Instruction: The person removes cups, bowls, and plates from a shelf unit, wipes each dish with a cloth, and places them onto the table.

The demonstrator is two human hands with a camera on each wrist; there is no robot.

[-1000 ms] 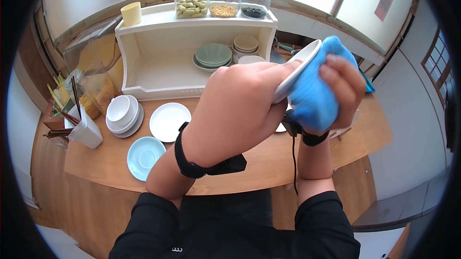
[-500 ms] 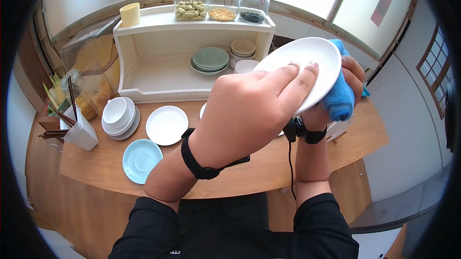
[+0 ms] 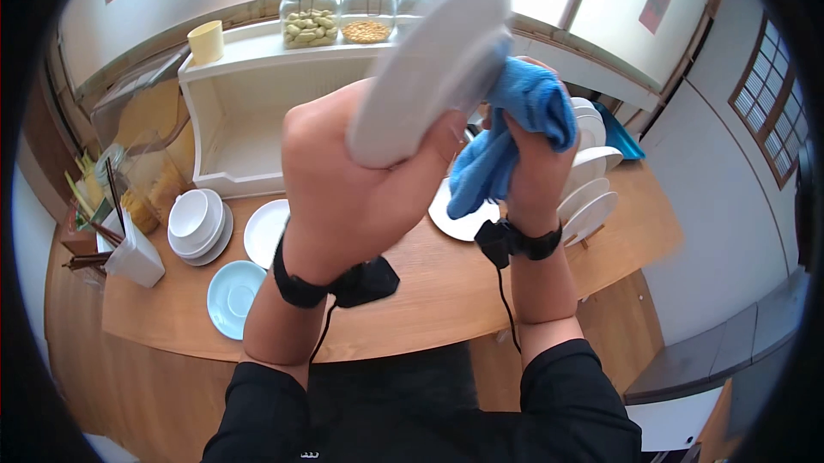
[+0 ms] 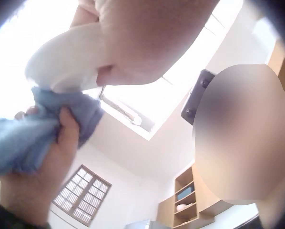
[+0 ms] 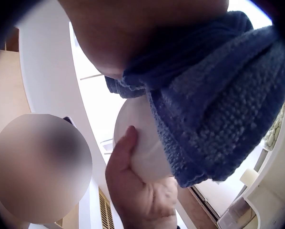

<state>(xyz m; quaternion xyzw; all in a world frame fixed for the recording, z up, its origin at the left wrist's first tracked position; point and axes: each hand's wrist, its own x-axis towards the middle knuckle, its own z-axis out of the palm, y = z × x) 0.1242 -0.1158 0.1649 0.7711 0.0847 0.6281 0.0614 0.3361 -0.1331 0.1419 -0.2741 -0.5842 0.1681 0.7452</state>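
Note:
My left hand (image 3: pixel 348 175) grips a white plate (image 3: pixel 421 77) by its lower edge, the plate raised and tilted nearly edge-on, blurred in the head view. In the right wrist view the left thumb lies on the plate's underside (image 5: pixel 145 143). My right hand (image 3: pixel 542 171) holds a bunched blue cloth (image 3: pixel 532 102), part of which hangs down beside the wrist. Close against the plate's underside, the cloth overlaps it in both wrist views. On the table behind the hands lies another white plate (image 3: pixel 463 218), partly covered by the hanging cloth.
White plates (image 3: pixel 592 210) stand upright in a rack at the right, near a teal tray (image 3: pixel 620 133). To the left are a light blue saucer (image 3: pixel 233 300), stacked white dishes (image 3: pixel 202 223) and a chopstick holder (image 3: pixel 137 257). Glass jars (image 3: pixel 309 12) top the white shelf (image 3: pixel 245 150).
The plate has turned from facing the head camera to nearly edge-on, moving left and up with the left hand. The cloth has loosened and hangs down. The head view has shifted right.

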